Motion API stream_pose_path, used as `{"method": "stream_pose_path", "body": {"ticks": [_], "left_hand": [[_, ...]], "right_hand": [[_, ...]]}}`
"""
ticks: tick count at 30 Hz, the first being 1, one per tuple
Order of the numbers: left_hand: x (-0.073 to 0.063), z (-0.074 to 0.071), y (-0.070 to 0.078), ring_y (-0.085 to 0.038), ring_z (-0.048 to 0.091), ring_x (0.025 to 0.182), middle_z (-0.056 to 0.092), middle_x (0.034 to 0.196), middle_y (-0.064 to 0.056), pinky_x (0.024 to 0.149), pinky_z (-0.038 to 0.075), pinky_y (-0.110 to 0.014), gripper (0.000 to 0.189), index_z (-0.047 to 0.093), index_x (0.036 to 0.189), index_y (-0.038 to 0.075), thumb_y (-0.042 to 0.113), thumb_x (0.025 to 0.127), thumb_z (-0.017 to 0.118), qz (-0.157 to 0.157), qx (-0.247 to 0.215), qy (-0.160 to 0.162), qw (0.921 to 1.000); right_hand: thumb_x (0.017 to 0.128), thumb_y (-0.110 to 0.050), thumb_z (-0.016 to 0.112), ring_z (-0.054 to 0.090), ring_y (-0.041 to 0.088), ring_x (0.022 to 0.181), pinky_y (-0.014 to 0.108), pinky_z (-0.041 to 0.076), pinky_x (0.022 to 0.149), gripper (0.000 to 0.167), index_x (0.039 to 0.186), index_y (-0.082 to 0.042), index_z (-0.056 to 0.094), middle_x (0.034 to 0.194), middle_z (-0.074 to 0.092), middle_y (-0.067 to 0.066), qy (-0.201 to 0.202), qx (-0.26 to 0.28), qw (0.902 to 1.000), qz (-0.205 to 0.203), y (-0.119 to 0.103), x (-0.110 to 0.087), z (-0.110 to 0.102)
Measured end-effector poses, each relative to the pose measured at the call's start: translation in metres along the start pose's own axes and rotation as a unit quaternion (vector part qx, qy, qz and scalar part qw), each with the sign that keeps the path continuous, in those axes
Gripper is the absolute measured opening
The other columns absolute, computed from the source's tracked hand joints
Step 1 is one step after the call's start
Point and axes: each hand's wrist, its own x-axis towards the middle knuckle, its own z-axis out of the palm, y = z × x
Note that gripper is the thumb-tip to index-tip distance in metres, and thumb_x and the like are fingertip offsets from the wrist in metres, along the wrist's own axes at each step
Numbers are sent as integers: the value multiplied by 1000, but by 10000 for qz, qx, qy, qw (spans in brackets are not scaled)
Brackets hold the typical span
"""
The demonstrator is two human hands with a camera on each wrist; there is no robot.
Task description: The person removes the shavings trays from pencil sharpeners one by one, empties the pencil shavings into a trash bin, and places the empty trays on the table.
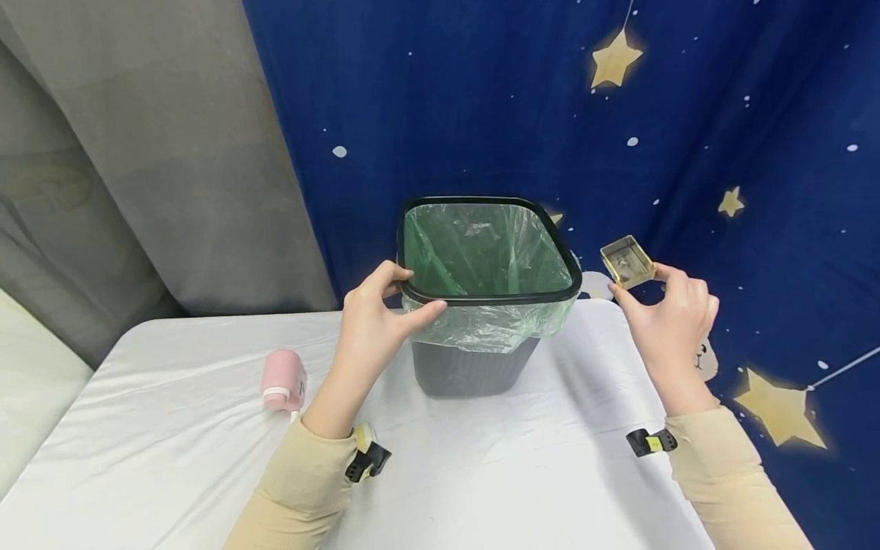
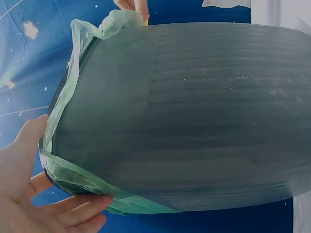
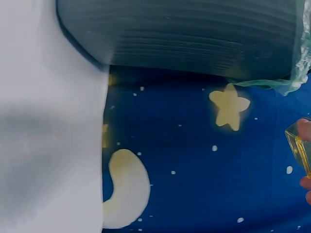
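Observation:
A dark grey trash bin (image 1: 474,370) with a black rim stands upright on the table, lined with a thin green plastic bag (image 1: 481,327) folded over the rim. My left hand (image 1: 374,317) grips the rim at its near left corner, thumb in front and fingers around the side; the left wrist view shows the same fingers (image 2: 80,211) against the bag. To the right of the bin, my right hand (image 1: 663,313) pinches a small clear yellowish box (image 1: 627,262) in the air, its hollow side facing up. In the right wrist view only part of that box (image 3: 299,145) shows.
A small pink device (image 1: 283,378) with a white band lies on the white-covered table (image 1: 186,428), left of my left forearm. Behind the table hang a grey curtain (image 1: 192,153) and a blue star-patterned curtain (image 1: 481,99).

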Motion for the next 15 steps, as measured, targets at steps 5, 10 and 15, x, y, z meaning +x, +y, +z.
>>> {"method": "stream_pose_path", "body": {"ticks": [5, 10, 15], "left_hand": [[0, 0, 1, -18, 63, 101, 66, 111, 1, 86, 50, -38, 44, 62, 101, 15, 35, 70, 86, -54, 3, -25, 10000], [0, 0, 1, -17, 63, 101, 67, 111, -1, 84, 50, -37, 44, 62, 101, 15, 34, 70, 86, -49, 9, 10, 10000], [0, 0, 1, -18, 64, 100, 67, 111, -3, 84, 50, -37, 45, 62, 102, 12, 34, 70, 86, -31, -12, 23, 10000]], "right_hand": [[73, -30, 85, 47, 40, 93, 51, 28, 81, 60, 112, 6, 59, 103, 61, 24, -266, -36, 9989, 382, 4, -14, 4], [73, -30, 85, 47, 40, 96, 53, 28, 91, 60, 112, 6, 57, 103, 60, 23, -434, -59, 9965, 716, 9, -26, 8], [71, -30, 86, 48, 41, 95, 54, 29, 89, 60, 110, 6, 57, 98, 60, 23, -506, -75, 9949, 871, 14, -38, 14]]}}
